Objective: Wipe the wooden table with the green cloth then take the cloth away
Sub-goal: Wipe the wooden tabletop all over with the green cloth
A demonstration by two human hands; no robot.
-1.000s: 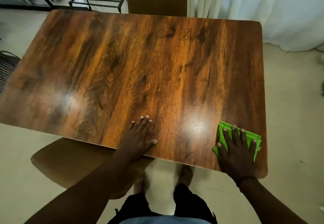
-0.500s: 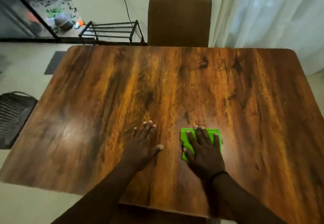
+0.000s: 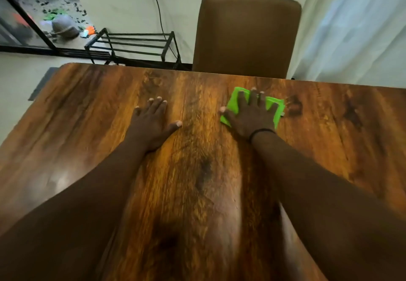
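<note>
A folded green cloth lies flat on the wooden table, close to the table's far edge. My right hand presses down on the cloth with fingers spread, covering most of it; green shows at the left and right of the hand. My left hand rests palm down on the bare wood to the left of the cloth, fingers apart, holding nothing. Both forearms stretch across the table toward the far side.
A brown chair stands right behind the far edge, just beyond the cloth. A black metal rack sits on the floor at the back left. A white curtain hangs at the right.
My right hand has pushed the cloth from the near right corner across the table to the far edge. My left hand stays flat on the wood. The view has leaned forward over the table.
</note>
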